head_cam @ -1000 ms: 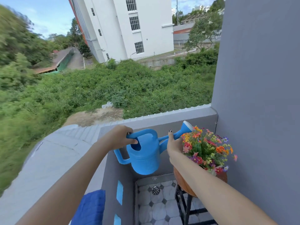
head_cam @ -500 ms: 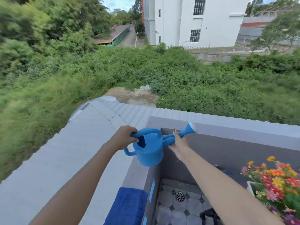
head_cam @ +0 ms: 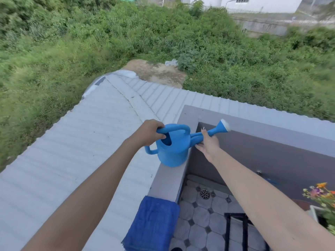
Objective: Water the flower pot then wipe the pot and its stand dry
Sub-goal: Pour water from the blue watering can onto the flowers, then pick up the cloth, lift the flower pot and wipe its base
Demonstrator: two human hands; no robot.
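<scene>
Blue watering can (head_cam: 173, 150) resting on grey ledge (head_cam: 164, 180), spout pointing right. Left hand (head_cam: 147, 133), fingers clamped around top handle; right hand (head_cam: 208, 144), fingers loosely curled under spout. Blue towel (head_cam: 152, 223) draped nearer. Flowers (head_cam: 321, 196) at lower right edge.

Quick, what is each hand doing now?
Left hand: closed on the can handle.
Right hand: open, fingers against the spout.
</scene>
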